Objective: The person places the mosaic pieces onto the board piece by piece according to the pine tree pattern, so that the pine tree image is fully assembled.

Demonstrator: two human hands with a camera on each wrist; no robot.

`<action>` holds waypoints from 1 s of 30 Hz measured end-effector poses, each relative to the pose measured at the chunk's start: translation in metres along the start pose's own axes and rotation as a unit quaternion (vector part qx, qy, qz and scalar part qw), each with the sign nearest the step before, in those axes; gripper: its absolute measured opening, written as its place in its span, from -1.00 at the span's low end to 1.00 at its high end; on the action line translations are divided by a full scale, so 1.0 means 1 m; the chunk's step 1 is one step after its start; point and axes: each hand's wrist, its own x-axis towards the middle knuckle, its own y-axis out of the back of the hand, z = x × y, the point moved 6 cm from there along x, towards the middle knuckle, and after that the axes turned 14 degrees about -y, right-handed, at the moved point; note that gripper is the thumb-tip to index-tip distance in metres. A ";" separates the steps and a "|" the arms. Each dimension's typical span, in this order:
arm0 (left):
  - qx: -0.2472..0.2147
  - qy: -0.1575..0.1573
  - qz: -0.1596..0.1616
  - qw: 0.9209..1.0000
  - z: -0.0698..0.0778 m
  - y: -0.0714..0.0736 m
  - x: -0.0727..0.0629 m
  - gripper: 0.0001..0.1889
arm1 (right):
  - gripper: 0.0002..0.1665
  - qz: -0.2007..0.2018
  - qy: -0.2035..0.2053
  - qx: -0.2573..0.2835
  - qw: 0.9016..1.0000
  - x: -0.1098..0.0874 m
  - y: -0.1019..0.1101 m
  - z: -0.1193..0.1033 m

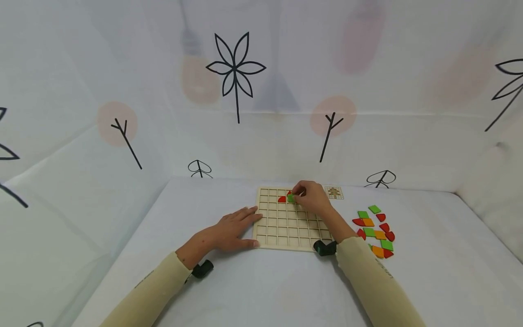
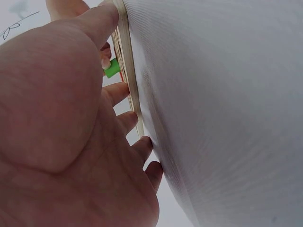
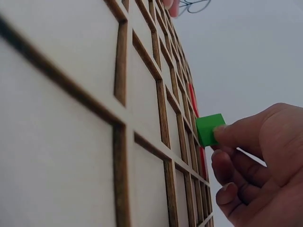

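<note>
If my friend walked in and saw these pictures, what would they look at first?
Probably the bright green piece that the right hand pinches at the far part of the pale grid board. Next might come the red, green and orange pieces lying on the white table, to the right of the board. The big black-outlined flower on the backdrop behind the table stands out too.

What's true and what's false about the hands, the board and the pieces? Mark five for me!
1. The right hand pinches a green piece. True.
2. The left hand is far from the board. False: it touches the board's left edge.
3. A small tree card lies near the board. True.
4. Every red piece is on the board. False: several lie on the white table.
5. Orange pieces lie right of the board. True.
</note>
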 end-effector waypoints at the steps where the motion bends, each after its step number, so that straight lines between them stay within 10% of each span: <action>1: 0.000 0.000 0.000 1.000 0.000 0.000 0.000 -0.13 | -0.88 0.001 0.001 -0.001 1.000 -0.001 0.000 0.000; 30: -0.009 0.001 0.004 1.000 0.000 0.000 -0.001 -0.13 | -0.86 0.015 0.015 -0.043 0.999 -0.008 -0.005 -0.004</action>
